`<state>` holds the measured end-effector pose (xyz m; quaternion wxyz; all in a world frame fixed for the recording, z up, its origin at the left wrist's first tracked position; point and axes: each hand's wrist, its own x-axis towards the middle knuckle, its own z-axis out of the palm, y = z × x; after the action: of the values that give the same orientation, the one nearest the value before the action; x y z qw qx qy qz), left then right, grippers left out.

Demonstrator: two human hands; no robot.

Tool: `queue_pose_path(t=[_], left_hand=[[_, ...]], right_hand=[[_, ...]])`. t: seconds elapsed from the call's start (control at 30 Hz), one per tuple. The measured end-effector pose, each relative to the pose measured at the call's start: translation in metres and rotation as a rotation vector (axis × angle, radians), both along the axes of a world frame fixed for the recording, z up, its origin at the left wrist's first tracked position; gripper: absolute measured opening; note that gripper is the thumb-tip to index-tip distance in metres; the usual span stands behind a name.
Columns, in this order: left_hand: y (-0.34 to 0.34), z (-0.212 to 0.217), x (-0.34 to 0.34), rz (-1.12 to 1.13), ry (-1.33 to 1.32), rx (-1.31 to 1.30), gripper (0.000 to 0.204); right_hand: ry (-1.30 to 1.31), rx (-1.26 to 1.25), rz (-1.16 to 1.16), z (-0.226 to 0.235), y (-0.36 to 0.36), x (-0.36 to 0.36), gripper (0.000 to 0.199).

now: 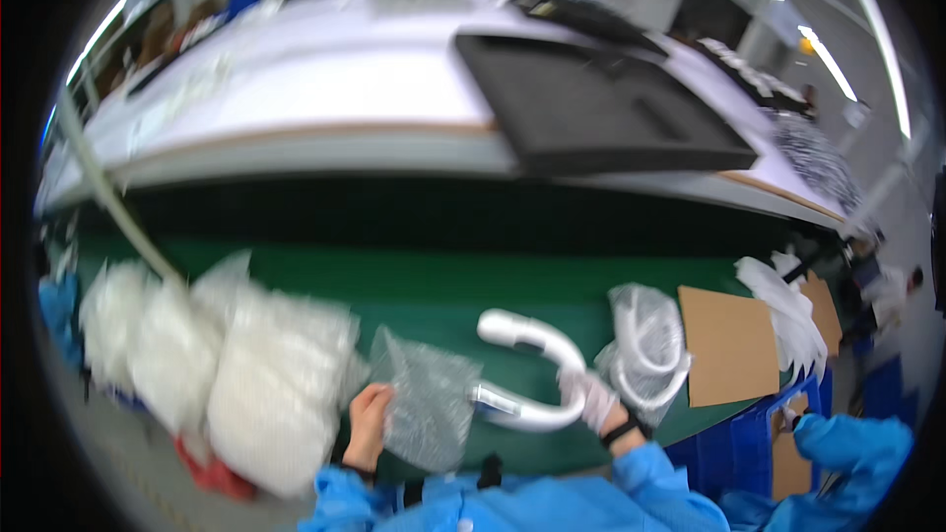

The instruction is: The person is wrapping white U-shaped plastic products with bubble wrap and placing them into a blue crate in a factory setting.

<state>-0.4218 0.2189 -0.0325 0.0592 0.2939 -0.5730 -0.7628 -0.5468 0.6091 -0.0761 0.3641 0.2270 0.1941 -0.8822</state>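
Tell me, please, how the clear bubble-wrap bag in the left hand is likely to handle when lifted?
The bubble-wrap bag looks crumpled and sagging below the left hand, so it is probably floppy. Being thin and see-through, it is likely very light. Its plastic film might slip a little in a pinch.

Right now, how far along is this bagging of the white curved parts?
Done, it seems: one curved white part sits wrapped in a clear bag on the green belt. In hand: the right hand grips a bare white U-shaped part, and the left hand holds a bubble-wrap bag beside its end; it is not inside yet. Left: a blurred heap of white bagged material; its contents cannot be told.
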Motion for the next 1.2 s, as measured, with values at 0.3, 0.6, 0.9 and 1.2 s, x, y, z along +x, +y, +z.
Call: queue_pose_path(t=[0.3, 0.6, 0.9, 1.2], left_hand=[[0.058, 0.124, -0.068, -0.317, 0.613, -1.389, 0.006], [0.065, -0.061, -0.047, -1.000, 0.413, -1.271, 0.014], [0.061, -0.033, -0.065, -0.695, 0.061, -1.028, 0.042], [0.082, 0.008, -0.048, -0.480, 0.130, -1.278, 0.030]], right_hand=[[0.135, 0.262, -0.204, 0.133, -0.025, 0.074, 0.018], [0.134, 0.456, -0.358, 0.077, -0.019, 0.162, 0.016], [0.046, 0.470, -0.429, 0.082, -0.027, 0.160, 0.011], [-0.008, 0.475, -0.296, 0.086, -0.021, 0.158, 0.012]])
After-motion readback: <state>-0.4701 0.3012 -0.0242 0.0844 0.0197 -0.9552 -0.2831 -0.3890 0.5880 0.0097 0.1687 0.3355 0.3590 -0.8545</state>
